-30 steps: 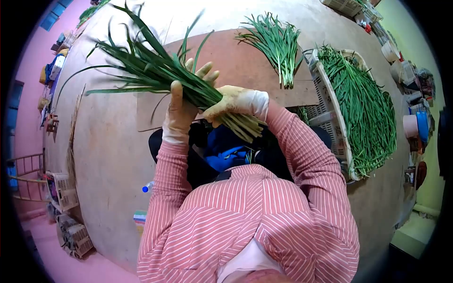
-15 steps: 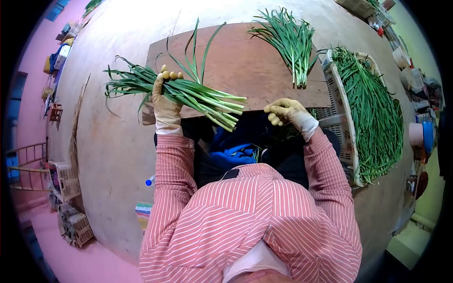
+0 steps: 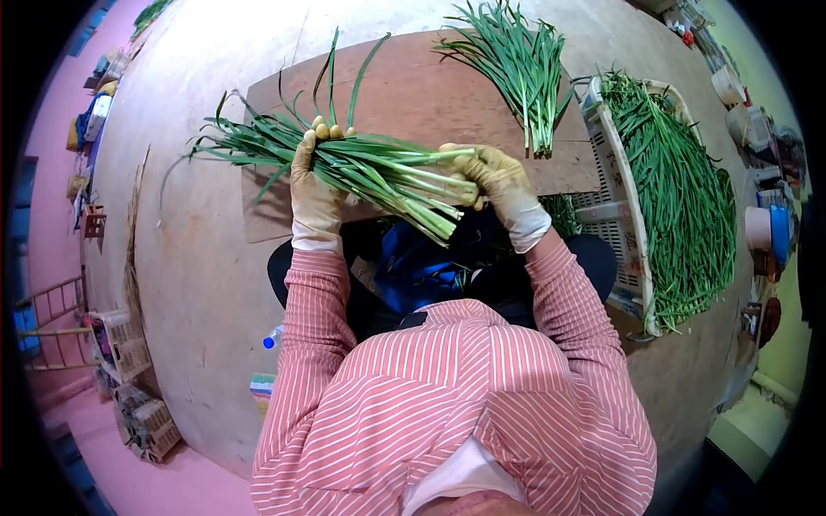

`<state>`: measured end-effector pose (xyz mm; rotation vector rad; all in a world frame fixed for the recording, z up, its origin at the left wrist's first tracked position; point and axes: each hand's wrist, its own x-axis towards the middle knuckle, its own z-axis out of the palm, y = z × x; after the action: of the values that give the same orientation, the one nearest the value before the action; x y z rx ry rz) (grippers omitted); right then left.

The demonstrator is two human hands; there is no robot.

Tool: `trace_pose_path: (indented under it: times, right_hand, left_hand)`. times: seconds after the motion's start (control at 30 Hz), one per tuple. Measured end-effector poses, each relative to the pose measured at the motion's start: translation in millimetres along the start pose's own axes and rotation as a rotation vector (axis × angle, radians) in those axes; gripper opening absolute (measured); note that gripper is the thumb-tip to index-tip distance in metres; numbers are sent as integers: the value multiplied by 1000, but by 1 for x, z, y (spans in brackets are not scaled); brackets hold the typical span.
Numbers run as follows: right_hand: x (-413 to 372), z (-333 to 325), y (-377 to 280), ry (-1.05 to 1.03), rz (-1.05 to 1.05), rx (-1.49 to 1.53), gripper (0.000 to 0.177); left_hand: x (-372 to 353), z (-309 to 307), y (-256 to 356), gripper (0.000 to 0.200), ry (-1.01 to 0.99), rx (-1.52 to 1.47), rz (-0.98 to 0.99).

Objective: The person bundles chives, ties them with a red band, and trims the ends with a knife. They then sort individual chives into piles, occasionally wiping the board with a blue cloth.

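My left hand [image 3: 317,191], in a pale yellow glove, is wrapped round the middle of a bunch of garlic chives [image 3: 391,172]. Their green leaves fan out to the left and their whitish stem ends point right. At those ends is my right hand [image 3: 506,182], also gloved, with thumb and fingers closed on the end of a stalk; part of the grip is blurred. The bunch is held over the near edge of a brown board [image 3: 413,95]. A second bunch of garlic chives [image 3: 538,90] lies at the board's far right.
To the right stands a white plastic crate [image 3: 635,249] heaped with long greens [image 3: 675,215]. A blue-capped bottle [image 3: 274,337] lies on the floor by my left elbow. Baskets [image 3: 142,421] line the left wall, and assorted containers [image 3: 761,230] the right.
My right hand has moved left and up from beside the stem ends and closed on a stalk. My left hand still holds the bunch, now slightly farther right. The view has shifted a little.
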<state>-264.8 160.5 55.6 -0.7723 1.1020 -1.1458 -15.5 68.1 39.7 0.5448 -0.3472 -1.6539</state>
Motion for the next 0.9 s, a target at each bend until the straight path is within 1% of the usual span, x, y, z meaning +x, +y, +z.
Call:
trace_pose_path:
  times: [0.03,0.07,0.13,0.17,0.2,0.27,0.3,0.33,0.4,0.43,0.47,0.5,0.53,0.57,0.6,0.63,0.67,0.7,0.73,0.77,0.8,0.87,0.9]
  right_hand:
    - [2,-9,3,105,10,-7,24]
    - [0,-20,4,107,14,-7,24]
    - [-1,-38,-1,380,-63,-1,21]
    - [-3,-40,-3,435,-9,-4,21]
    - [-7,-37,-4,434,-6,-5,21]
    - [-23,-12,-12,220,12,-153,22]
    - [-25,-5,-7,187,44,-188,23]
    - [-26,6,-11,184,96,-185,26]
    - [-18,20,-13,236,75,-356,28]
    - [-13,21,-12,238,73,-356,28]
    - [-4,20,-8,201,43,-554,28]
    - [2,19,-5,163,6,-754,29]
    - [5,18,1,168,-3,-757,29]
    - [8,18,7,146,-68,-590,28]
    - [10,18,8,119,-135,-425,27]
    - [4,23,-3,115,-33,-356,25]
    - [-1,25,-12,111,-41,-359,25]
    - [-7,24,-19,99,-4,-214,25]
    - [-13,20,-24,84,34,-70,24]
    - [-17,11,-24,72,-26,-21,26]
    - [-21,2,-24,66,-110,27,30]
    - [-30,-14,-23,136,-151,-86,31]
    - [-32,-18,-18,101,-145,-66,26]
  left_hand:
    - [1,3,-3,24,21,-19,16]
    - [1,4,-5,23,42,-37,33]
    - [8,-3,-4,19,36,-44,60]
    - [13,-6,0,19,64,-78,53]
    - [15,-8,0,18,94,-110,45]
    - [15,-8,-3,18,80,-132,49]
    - [17,-7,-5,20,70,-126,64]
    - [19,-5,-8,21,56,-123,82]
    - [15,7,-13,21,47,-80,105]
    - [11,11,-16,21,44,-34,126]
    - [8,12,-18,21,41,-34,124]
    - [7,14,-19,22,-5,-27,128]
    - [6,16,-19,23,-52,-20,132]
    - [6,17,-20,24,-100,1,142]
    - [4,20,-20,25,-96,-2,126]
    - [2,22,-20,25,-103,7,121]
    - [2,24,-19,25,-109,17,120]
    - [1,25,-18,25,-113,16,126]
    - [1,27,-16,26,-60,-7,113]
    - [2,27,-14,27,-9,-33,100]
    - [3,26,-13,27,-12,-39,110]
    - [6,23,-12,27,17,-39,124]
    - [7,24,-13,27,25,-41,127]
